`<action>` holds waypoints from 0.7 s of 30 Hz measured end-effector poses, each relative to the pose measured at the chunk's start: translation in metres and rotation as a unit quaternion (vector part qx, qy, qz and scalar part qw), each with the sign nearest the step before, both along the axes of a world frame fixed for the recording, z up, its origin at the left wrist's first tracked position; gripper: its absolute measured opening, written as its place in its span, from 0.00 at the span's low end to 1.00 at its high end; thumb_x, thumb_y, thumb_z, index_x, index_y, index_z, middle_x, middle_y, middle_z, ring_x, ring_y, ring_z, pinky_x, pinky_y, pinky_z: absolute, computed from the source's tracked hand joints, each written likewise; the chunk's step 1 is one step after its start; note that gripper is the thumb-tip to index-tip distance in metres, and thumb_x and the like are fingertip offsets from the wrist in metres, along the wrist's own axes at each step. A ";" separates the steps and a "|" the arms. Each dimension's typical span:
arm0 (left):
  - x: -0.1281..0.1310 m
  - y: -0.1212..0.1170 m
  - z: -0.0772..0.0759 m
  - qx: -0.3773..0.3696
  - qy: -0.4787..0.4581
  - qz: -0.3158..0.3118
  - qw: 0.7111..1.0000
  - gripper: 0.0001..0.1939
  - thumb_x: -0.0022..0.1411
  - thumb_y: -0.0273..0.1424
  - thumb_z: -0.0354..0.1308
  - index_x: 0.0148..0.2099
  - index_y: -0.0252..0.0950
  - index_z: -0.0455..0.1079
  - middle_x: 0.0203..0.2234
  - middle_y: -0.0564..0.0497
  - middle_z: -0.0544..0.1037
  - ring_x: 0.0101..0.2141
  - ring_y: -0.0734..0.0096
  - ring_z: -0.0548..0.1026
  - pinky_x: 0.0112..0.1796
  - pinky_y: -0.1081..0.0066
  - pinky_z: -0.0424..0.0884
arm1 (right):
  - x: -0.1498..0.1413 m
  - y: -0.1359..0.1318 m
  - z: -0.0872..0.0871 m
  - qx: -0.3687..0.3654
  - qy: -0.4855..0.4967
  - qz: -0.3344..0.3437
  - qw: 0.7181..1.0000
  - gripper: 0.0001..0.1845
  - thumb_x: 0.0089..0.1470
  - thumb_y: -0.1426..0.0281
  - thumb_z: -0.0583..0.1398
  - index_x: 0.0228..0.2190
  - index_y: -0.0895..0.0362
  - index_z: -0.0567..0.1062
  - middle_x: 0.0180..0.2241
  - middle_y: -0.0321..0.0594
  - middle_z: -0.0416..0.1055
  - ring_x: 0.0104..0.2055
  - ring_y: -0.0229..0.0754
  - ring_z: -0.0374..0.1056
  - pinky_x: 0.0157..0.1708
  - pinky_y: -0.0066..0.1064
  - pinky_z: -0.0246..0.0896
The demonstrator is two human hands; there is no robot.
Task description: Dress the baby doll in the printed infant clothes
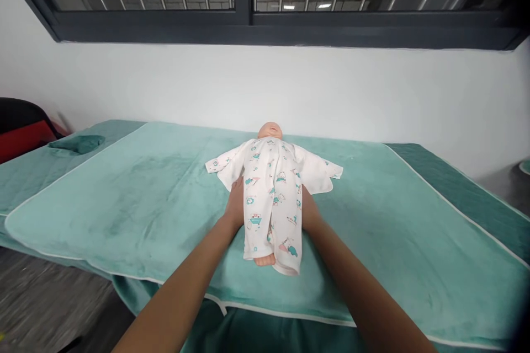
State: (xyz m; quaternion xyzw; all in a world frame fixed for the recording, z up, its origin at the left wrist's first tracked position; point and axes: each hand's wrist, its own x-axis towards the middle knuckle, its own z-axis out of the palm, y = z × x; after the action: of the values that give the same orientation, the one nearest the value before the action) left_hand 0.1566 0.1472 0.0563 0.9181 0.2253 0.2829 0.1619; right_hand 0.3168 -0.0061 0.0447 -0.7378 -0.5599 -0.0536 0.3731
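Note:
A baby doll [270,130] lies on its back, its head toward the wall. It wears a white top [317,167] with spread sleeves. White trousers [273,215] printed with small coloured pictures cover its front and legs. One bare foot [265,260] sticks out of a trouser leg; the other foot is hidden. My left hand [236,204] is against the left side of the trousers, just below the top's hem. On the opposite side, my right hand [308,210] touches the trousers at about the same height. The fingers of both hands are hidden behind the clothes.
A light green plush cover [144,193] with white piping spreads under the doll, over darker green cloth [447,168]. Behind stands a white wall [186,85] below a dark-framed barred window [153,26]. A red and black object [27,135] is at the far left.

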 end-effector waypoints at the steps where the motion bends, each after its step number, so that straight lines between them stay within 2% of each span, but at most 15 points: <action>1: 0.000 0.000 0.001 0.004 0.002 -0.001 1.000 0.22 0.62 0.36 0.57 0.57 0.36 0.66 0.50 0.41 0.73 0.51 0.52 0.70 0.53 0.55 0.66 | -0.001 -0.002 0.001 0.001 0.002 -0.001 1.000 0.19 0.58 0.67 0.56 0.51 0.58 0.73 0.49 0.48 0.74 0.52 0.53 0.67 0.54 0.43 0.62; 6: 0.002 -0.002 0.005 0.016 0.026 -0.004 1.000 0.26 0.63 0.37 0.57 0.62 0.36 0.63 0.52 0.39 0.73 0.54 0.49 0.69 0.54 0.53 0.66 | -0.003 -0.003 0.002 -0.009 0.025 -0.015 1.000 0.19 0.56 0.68 0.57 0.49 0.57 0.74 0.48 0.48 0.74 0.51 0.55 0.68 0.52 0.44 0.64; 10: 0.000 -0.003 0.005 0.012 0.015 -0.014 1.000 0.28 0.63 0.39 0.58 0.62 0.35 0.62 0.53 0.38 0.72 0.54 0.48 0.68 0.54 0.53 0.65 | -0.003 0.003 0.000 0.000 0.041 -0.037 0.998 0.19 0.55 0.68 0.57 0.48 0.56 0.75 0.48 0.52 0.74 0.51 0.58 0.69 0.53 0.49 0.63; 13: -0.001 -0.005 0.004 0.017 -0.015 -0.010 1.000 0.25 0.65 0.36 0.55 0.61 0.31 0.62 0.53 0.38 0.72 0.53 0.51 0.69 0.55 0.55 0.65 | -0.004 0.003 0.001 0.017 0.069 -0.021 0.997 0.20 0.55 0.66 0.58 0.49 0.56 0.74 0.49 0.51 0.75 0.51 0.59 0.69 0.54 0.50 0.63; 17: -0.001 -0.005 0.004 0.040 -0.001 -0.013 0.999 0.25 0.64 0.35 0.57 0.60 0.32 0.63 0.54 0.39 0.72 0.52 0.52 0.69 0.54 0.57 0.65 | -0.009 -0.006 0.003 0.032 0.094 0.008 0.995 0.21 0.60 0.61 0.54 0.53 0.54 0.72 0.49 0.46 0.75 0.52 0.55 0.69 0.52 0.47 0.66; 21: 0.001 -0.004 0.005 0.044 0.035 0.025 0.998 0.16 0.64 0.33 0.56 0.52 0.33 0.69 0.47 0.40 0.75 0.47 0.53 0.71 0.50 0.57 0.67 | -0.014 -0.011 0.006 0.035 0.104 0.011 0.994 0.22 0.59 0.59 0.56 0.53 0.50 0.72 0.48 0.44 0.76 0.51 0.55 0.70 0.49 0.47 0.69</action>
State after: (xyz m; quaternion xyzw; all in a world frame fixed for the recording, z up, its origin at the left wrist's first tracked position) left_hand 0.1578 0.1429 0.0615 0.9278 0.2415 0.2638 0.1061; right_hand 0.3031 -0.0174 0.0503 -0.7194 -0.5240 0.0079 0.4559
